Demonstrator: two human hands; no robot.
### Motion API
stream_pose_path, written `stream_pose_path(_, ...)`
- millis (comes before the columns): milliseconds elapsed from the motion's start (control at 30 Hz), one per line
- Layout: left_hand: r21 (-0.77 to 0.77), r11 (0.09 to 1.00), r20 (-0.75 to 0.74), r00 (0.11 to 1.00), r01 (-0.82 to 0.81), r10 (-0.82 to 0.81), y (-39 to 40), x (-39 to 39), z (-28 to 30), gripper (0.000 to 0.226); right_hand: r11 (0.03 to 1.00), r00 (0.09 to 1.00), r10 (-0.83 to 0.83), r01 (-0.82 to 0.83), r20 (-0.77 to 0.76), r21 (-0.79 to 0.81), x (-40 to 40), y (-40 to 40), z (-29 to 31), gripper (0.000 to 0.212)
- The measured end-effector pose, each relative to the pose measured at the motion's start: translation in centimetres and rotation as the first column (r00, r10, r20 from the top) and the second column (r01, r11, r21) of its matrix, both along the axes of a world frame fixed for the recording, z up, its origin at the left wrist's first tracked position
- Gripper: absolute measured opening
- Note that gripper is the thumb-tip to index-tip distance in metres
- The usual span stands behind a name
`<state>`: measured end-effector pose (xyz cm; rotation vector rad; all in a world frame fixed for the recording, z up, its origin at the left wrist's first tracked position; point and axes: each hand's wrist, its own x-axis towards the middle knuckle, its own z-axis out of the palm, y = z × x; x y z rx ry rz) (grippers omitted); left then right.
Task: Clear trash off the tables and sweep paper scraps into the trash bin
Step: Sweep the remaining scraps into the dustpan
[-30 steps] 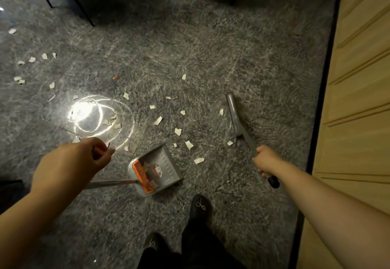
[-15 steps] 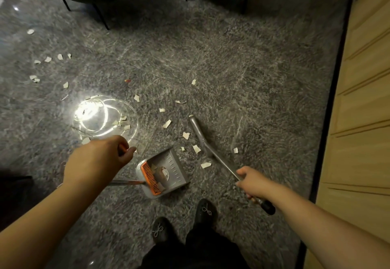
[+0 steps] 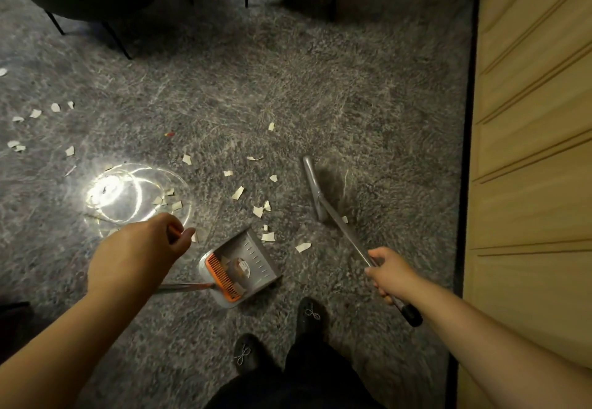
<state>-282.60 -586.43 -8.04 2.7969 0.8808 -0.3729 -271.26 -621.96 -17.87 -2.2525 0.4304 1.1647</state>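
Left hand (image 3: 141, 248), fingers curled round dustpan handle's orange grip. Dustpan (image 3: 242, 269), grey with orange comb, on floor (image 3: 288, 88), holding a few scraps. Paper scraps (image 3: 237, 192) scattered ahead of its open edge. Broom (image 3: 323, 190), head on floor. Right hand (image 3: 389, 272), fingers wrapped round broom handle.

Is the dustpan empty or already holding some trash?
Holding some. The dustpan rests on the floor with a round wrapper-like piece and a small scrap inside, beside its orange comb.
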Motion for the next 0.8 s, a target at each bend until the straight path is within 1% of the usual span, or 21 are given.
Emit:
stream_pose_path(167, -0.002, 1.000, 0.026, 1.000, 0.012, -0.012, -0.2, 0.6, -0.4, 0.028, 0.996, 0.999, -0.009, 0.013, 0.039, -0.088, 0.1, -2.1, -0.5, 0.033)
stream_pose_path(333, -0.007, 1.000, 0.018, 1.000, 0.011, -0.011, -0.4, 0.5, -0.5, 0.028, 0.987, 1.000, 0.001, 0.001, 0.015, -0.161, 0.5, -3.1, -2.1, 0.034)
stream_pose_path(400, -0.005, 1.000, 0.018, 1.000, 0.012, -0.012, -0.7, 0.3, -0.3, 0.028, 0.983, 1.000, 0.018, -0.021, -0.017, -0.181, 0.4, -2.9, -2.6, 0.038)
stream_pose_path(500, 0.011, 1.000, 0.024, 0.999, 0.024, -0.024, -1.1, -0.1, -0.3, 0.029, 0.987, 0.995, 0.069, -0.079, -0.073, -0.143, -0.7, -1.7, -3.0, 0.044)
stream_pose_path(600, 0.027, 0.999, 0.024, 0.999, 0.033, -0.034, -1.1, -0.3, -0.3, 0.030, 0.978, 0.984, 0.146, -0.160, -0.106, -0.134, -2.3, -0.1, -2.9, 0.038)
stream_pose_path(700, 0.021, 0.999, 0.022, 0.999, 0.025, -0.026, -1.3, -0.9, -0.5, 0.031, 0.982, 0.979, 0.166, -0.175, -0.121, -0.068, -3.5, 1.7, -2.5, 0.038)
stream_pose_path(800, 0.044, 0.999, 0.021, 0.999, 0.031, -0.032, -1.7, -1.5, -0.6, 0.032, 0.987, 0.979, 0.158, -0.158, -0.132, 0.011, -4.1, 3.4, -1.7, 0.028)
